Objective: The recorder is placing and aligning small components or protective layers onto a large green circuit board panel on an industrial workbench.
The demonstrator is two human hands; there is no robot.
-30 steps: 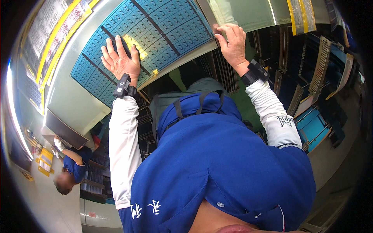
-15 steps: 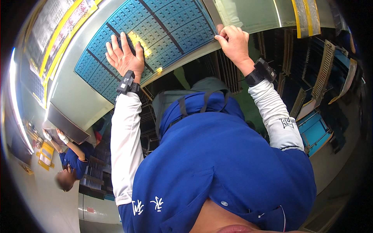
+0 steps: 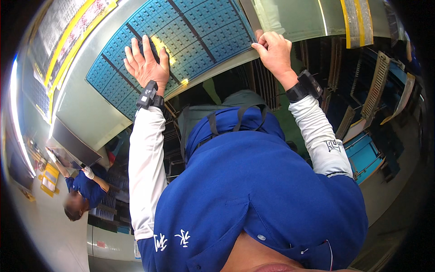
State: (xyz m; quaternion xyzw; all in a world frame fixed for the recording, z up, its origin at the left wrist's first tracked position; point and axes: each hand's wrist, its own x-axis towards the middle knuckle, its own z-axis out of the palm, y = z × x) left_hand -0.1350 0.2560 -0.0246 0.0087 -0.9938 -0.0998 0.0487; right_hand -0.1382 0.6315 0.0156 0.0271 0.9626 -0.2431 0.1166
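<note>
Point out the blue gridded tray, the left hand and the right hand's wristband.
blue gridded tray (image 3: 199, 34), head view, on its bare gridded surface.
left hand (image 3: 147, 68), head view, on the back of the hand.
right wristband (image 3: 304, 86), head view, on the black device.

Left hand (image 3: 147, 65) slid slightly toward the right along the blue gridded tray (image 3: 181, 41), fingers spread and palm flat on it, now resting just beside the yellowish glare patch instead of partly over it. Right hand (image 3: 274, 52) shifted a little lower and leftward on the tray's right edge, fingers curled tighter over the rim where it meets the pale panel (image 3: 290, 18). Tray tilted a touch more. Co-worker in blue (image 3: 84, 192) at lower left moved up and leaned further in toward the stacked trays.
</note>
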